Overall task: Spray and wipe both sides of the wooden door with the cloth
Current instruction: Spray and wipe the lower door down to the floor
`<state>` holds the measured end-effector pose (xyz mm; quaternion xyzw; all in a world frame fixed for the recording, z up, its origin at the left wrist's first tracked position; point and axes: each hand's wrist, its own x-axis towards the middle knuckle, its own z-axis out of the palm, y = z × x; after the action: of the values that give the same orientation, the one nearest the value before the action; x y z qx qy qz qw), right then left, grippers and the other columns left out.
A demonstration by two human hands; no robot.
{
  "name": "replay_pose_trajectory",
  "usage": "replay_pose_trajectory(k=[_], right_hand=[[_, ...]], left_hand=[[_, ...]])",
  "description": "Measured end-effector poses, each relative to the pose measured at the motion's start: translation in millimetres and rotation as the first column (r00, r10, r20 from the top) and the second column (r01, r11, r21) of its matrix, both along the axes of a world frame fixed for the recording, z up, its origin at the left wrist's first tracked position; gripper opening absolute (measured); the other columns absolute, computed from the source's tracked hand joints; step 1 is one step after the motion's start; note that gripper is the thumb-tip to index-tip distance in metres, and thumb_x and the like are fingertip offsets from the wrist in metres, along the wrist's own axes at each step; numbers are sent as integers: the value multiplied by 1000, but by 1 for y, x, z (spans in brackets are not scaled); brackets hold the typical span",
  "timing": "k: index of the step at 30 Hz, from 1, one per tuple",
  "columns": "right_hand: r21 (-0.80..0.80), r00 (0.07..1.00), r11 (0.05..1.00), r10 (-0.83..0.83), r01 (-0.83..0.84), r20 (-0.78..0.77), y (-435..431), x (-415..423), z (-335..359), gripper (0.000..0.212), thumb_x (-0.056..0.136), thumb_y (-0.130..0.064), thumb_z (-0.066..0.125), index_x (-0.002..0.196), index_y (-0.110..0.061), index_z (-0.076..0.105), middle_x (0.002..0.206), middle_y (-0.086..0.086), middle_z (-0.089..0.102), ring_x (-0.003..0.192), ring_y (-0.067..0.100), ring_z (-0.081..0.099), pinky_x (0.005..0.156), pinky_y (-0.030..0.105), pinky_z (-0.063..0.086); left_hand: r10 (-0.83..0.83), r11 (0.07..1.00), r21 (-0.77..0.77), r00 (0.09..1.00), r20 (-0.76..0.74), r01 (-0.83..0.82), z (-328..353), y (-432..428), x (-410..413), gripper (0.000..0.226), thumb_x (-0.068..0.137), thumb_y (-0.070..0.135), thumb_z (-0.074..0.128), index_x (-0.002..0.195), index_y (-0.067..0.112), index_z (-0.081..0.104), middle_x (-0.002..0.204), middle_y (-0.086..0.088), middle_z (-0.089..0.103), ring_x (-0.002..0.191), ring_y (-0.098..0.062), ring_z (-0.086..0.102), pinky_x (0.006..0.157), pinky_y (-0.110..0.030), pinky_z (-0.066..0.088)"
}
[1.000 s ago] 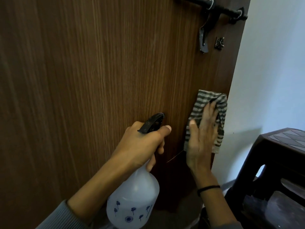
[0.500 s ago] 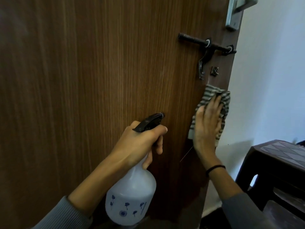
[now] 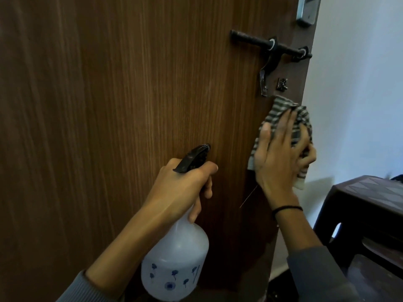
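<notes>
On the wooden door [image 3: 130, 105], at its right edge just below the black bolt latch [image 3: 270, 45]: striped cloth [image 3: 281, 107], pressed flat by the right hand [image 3: 281, 158] — fingers [image 3: 285, 125] spread, the outer ones curled round the cloth. Left hand [image 3: 181, 188] clamped round the neck of the spray bottle [image 3: 176, 262], nozzle toward the door. Dark stool [image 3: 366, 205] at far right

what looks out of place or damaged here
Only a thin pale strand trailing below the grey striped cloth, seemingly a loose thread. The brown wooden door shows no spill or damage.
</notes>
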<state>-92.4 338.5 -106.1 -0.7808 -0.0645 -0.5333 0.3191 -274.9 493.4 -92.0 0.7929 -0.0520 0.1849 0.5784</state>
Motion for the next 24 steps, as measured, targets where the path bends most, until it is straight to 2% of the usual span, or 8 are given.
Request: replay_pose_trajectory(k=[3, 6, 11, 14, 17, 20, 24], right_hand=[[209, 993, 972, 115, -105, -39, -1, 20, -4, 69, 102, -60, 10, 162, -27, 5, 170, -4, 6, 153, 22, 11, 120, 57, 10], [413, 977, 894, 208, -175, -37, 10, 21, -17, 73, 100, -62, 10, 162, -24, 8, 169, 1, 12, 153, 23, 13, 120, 55, 11], [581, 968, 801, 235, -143, -85, 10, 12, -76, 76, 97, -63, 14, 158, -19, 26, 152, 8, 40, 137, 26, 35, 112, 48, 26], [658, 946, 742, 292, -131, -141, 4, 14, -117, 79, 93, -67, 13, 150, -17, 36, 140, 8, 47, 131, 27, 40, 109, 48, 28], [702, 923, 701, 344, -130, -172, 0, 9, -143, 81, 92, -70, 13, 146, -16, 41, 138, 7, 49, 130, 27, 42, 111, 49, 29], [738, 897, 664, 389, -116, -209, 2, 0, -149, 81, 93, -68, 14, 154, -19, 33, 150, 6, 42, 140, 25, 34, 117, 49, 20], [695, 856, 684, 478, -223, -197, 18, -27, -161, 71, 99, -62, 17, 162, -32, 2, 170, -7, 3, 156, 12, 2, 126, 49, 4]], left_hand=[[-12, 1000, 15, 1000, 12, 12, -2, 1, 0, 42, 99, 35, 56, 69, 6, 64, 78, -38, 62, 33, -22, 45, 64, -32, 40], [-9, 1000, 30, 1000, 19, 8, -1, -1, -1, 44, 97, 37, 57, 65, 9, 66, 78, -47, 56, 32, -22, 43, 67, -34, 41], [-10, 1000, 21, 1000, 24, 9, -1, -2, 0, 46, 97, 36, 56, 66, 3, 63, 78, -48, 54, 32, -23, 40, 62, -26, 44], [-9, 1000, 2, 1000, 17, 9, -4, -1, 1, 44, 98, 35, 56, 66, 4, 64, 78, -46, 55, 32, -22, 40, 56, -19, 45], [-14, 1000, -10, 1000, 10, 14, -5, -1, -1, 42, 99, 33, 57, 65, 9, 65, 78, -36, 61, 33, -22, 41, 51, -20, 45], [-12, 1000, -11, 1000, -4, 12, -3, -2, -2, 42, 100, 32, 57, 66, 8, 64, 75, -22, 66, 33, -21, 40, 49, -21, 45], [4, 1000, 3, 1000, -16, -4, -1, -5, -5, 41, 100, 31, 57, 69, 4, 62, 73, -23, 63, 33, -21, 39, 48, -27, 47]])
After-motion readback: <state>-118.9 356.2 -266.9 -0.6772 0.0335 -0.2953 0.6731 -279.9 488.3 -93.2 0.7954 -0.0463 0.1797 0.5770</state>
